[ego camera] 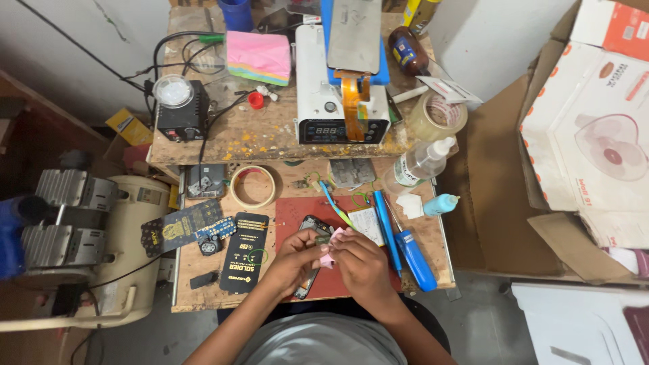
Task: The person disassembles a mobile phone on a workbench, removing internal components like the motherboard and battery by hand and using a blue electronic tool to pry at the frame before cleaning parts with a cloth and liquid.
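A: Head view has us over the counter. Our left hand and right hand meet above the red mat, fingers of both curled shut on a small pink piece pinched between them. What it is, we cannot tell.

B: And the phone?

A: It lies on the mat, partly under our left hand, touching it or nearly so.

B: What could go wrong here?

A: We judge the pink piece could slip from so small a pinch and fall among the clutter. Our right forearm sits near the blue screwdriver at the counter's edge; a nudge could roll it off. The spray bottle stands just behind the mat, and a careless reach could tip it towards the phone.

B: Any containers?

A: The spray bottle holds clear liquid, about half full as far as we can see. A brown bottle lies at the back; its contents are hidden. A blue cup is at the far edge, inside not visible. The cardboard box to our right stands open with a white carton in it.
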